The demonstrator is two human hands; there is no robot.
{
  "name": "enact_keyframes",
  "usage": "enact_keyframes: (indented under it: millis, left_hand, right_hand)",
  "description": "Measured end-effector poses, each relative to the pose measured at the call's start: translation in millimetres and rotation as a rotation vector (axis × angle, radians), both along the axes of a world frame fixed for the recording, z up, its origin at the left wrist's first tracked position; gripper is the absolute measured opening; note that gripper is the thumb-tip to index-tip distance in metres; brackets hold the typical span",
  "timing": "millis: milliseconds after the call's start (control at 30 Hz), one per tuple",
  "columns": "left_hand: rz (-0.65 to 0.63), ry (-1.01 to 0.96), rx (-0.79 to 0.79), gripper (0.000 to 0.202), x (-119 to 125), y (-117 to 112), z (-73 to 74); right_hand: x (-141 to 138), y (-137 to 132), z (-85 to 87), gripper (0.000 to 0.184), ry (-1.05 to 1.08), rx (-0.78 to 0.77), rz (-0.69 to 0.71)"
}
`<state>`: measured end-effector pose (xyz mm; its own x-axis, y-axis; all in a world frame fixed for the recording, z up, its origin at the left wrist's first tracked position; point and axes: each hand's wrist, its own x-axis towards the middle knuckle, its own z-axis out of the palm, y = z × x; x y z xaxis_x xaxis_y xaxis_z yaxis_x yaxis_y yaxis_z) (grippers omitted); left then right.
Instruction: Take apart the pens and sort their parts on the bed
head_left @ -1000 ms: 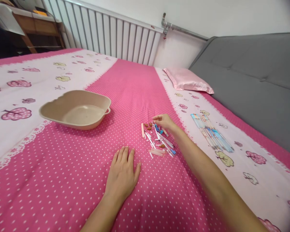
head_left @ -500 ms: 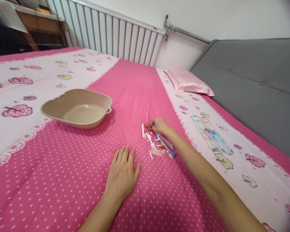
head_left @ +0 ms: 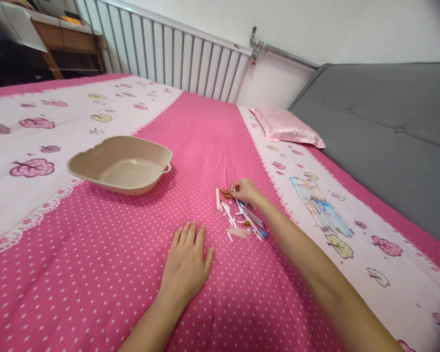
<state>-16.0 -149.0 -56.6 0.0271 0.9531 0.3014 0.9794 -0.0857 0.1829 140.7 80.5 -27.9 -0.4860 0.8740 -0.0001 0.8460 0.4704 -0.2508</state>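
The pile (head_left: 244, 221) of small things is lying on the pink middle strip of the sheet (head_left: 205, 127), a little right of centre. In it, white sticks (head_left: 228, 213) are crossing one another, and a blue piece (head_left: 263, 233) is showing at the near right end. Some brown pieces (head_left: 225, 193) are sitting at the far edge, and a pale stick (head_left: 217, 199) is standing out along the left edge.

My right hand (head_left: 245, 190) is bending over the far side of the pile, just right of these brown pieces. Its fingers are curling close to the thumb; I cannot tell if they are holding a piece. My left hand (head_left: 186, 261) is lying flat, palm down, on the near side, its fingers slightly spreading and touching only the sheet.

Farther left, a beige basin (head_left: 134, 171) is resting. To the right, pens (head_left: 320, 206) are lying in a row, and beyond them a pillow (head_left: 288, 128) is leaning near the grey headboard (head_left: 381, 107).
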Motion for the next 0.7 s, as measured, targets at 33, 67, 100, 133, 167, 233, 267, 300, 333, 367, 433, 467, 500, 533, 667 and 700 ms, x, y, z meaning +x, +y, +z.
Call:
enact_keyframes:
  millis: [33,67,100,133,167,233,267,300,333,367,433,467,500,533,667,700]
  left_hand:
    - [0.001,0.001,-0.003,0.051,0,0,0.1]
    - [0.001,0.003,-0.006,0.052,0,0,0.3]
    - [0.001,0.005,-0.008,0.052,0,0,0.5]
    - [0.001,0.007,-0.009,0.052,0,0,0.7]
    - [0.001,0.007,-0.01,0.052,0,0,0.9]
    - [0.003,0.011,-0.011,0.052,0,0,1.2]
    - [0.003,0.015,-0.011,0.052,0,0,1.2]
    - [0.004,0.02,-0.013,0.052,0,0,1.3]
    - [0.004,0.025,-0.015,0.052,0,0,1.2]
    - [0.004,0.029,-0.016,0.052,0,0,1.1]
    - [0.004,0.031,-0.017,0.052,0,0,0.7]
    - [0.003,0.03,-0.016,0.052,0,0,0.6]
    - [0.002,0.028,-0.015,0.052,0,0,0.4]
    - [0.002,0.024,-0.014,0.052,0,0,0.3]
    - [0.004,0.018,-0.013,0.052,0,0,0.3]
    - [0.004,0.019,-0.015,0.052,0,0,0.4]
  right_hand:
    - [1,-1,0.6,0.019,0.008,-0.011,0.008]
    - [1,-2,1.5,0.021,0.013,-0.024,0.021]
    - [1,-4,2.7,0.022,0.015,-0.039,0.037]
    - [1,-5,4.1,0.023,0.014,-0.053,0.054]
    - [0,-6,5.7,0.024,0.012,-0.065,0.07]
    - [-2,-9,9.1,0.024,0.004,-0.078,0.096]
    - [-2,-10,10.8,0.024,-0.004,-0.08,0.104]
    - [-3,-11,12.4,0.024,-0.014,-0.08,0.109]
    - [-4,-12,13.8,0.024,-0.024,-0.081,0.111]
    - [-4,-13,14.9,0.024,-0.036,-0.082,0.11]
    - [-6,-16,16.0,0.023,-0.06,-0.083,0.097]
    - [-8,-17,15.9,0.022,-0.072,-0.079,0.082]
    - [-9,-18,15.5,0.02,-0.083,-0.07,0.061]
    - [-11,-18,14.8,0.017,-0.092,-0.059,0.038]
    - [-17,-19,13.0,0.009,-0.1,-0.029,-0.023]
    - [-16,-19,13.5,0.009,-0.091,-0.032,-0.024]
